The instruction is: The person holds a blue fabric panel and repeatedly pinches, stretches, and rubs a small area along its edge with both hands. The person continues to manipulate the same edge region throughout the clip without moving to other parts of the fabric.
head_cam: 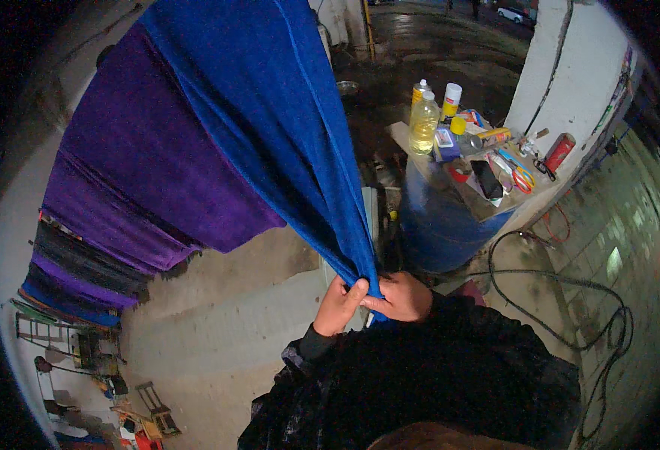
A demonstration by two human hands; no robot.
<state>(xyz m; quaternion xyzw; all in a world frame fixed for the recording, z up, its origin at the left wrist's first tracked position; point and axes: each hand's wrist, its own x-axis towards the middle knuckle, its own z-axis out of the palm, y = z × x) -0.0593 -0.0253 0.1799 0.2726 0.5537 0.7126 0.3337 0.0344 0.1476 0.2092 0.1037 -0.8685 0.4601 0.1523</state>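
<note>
A long blue cloth [273, 112] hangs down from the top of the view and narrows into folds in front of my body. Its gathered lower end is pinched by my left hand [338, 305], thumb on top. Close beside it, my right hand [405, 296] grips the same end, its thumb pointing towards the left one. A bit of blue shows below the hands. Left of the blue cloth hangs a purple cloth [133, 146], touched by neither hand.
Right of the cloth, a blue drum [442, 225] carries a board with a bottle of yellow liquid [423, 124], spray cans, scissors [522, 179] and a phone [486, 179]. A black hose [566, 275] loops over the floor at right. More cloths [82, 281] hang at far left.
</note>
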